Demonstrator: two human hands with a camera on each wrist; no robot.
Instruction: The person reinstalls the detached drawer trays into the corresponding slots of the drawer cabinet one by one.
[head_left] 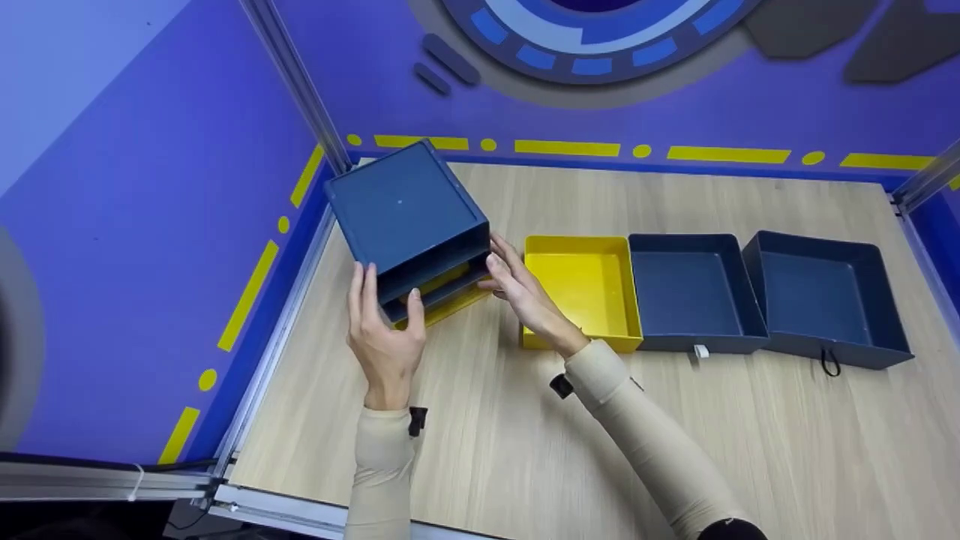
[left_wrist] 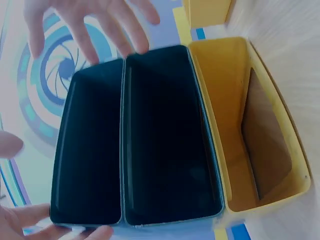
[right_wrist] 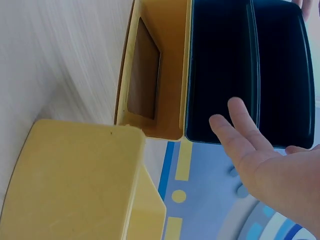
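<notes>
A stacked drawer cabinet (head_left: 405, 206) stands turned at an angle at the back left of the table. Two dark blue open-fronted compartments (left_wrist: 165, 135) sit above a yellow one (left_wrist: 220, 100), which has a rectangular cut-out. My left hand (head_left: 386, 341) is at the cabinet's front left corner, fingers extended along that side and thumb in front of the openings. On the opposite side is my right hand (head_left: 529, 296), its fingers spread close to the right front edge. In the right wrist view two of its fingers (right_wrist: 240, 122) overlap the dark openings.
To the right, a yellow drawer (head_left: 581, 292), a dark blue drawer (head_left: 686, 292) with a white tab and another dark blue drawer (head_left: 832, 300) with a black loop stand in a row. Printed blue panels (head_left: 547, 112) and metal posts (head_left: 296, 82) bound the wooden table.
</notes>
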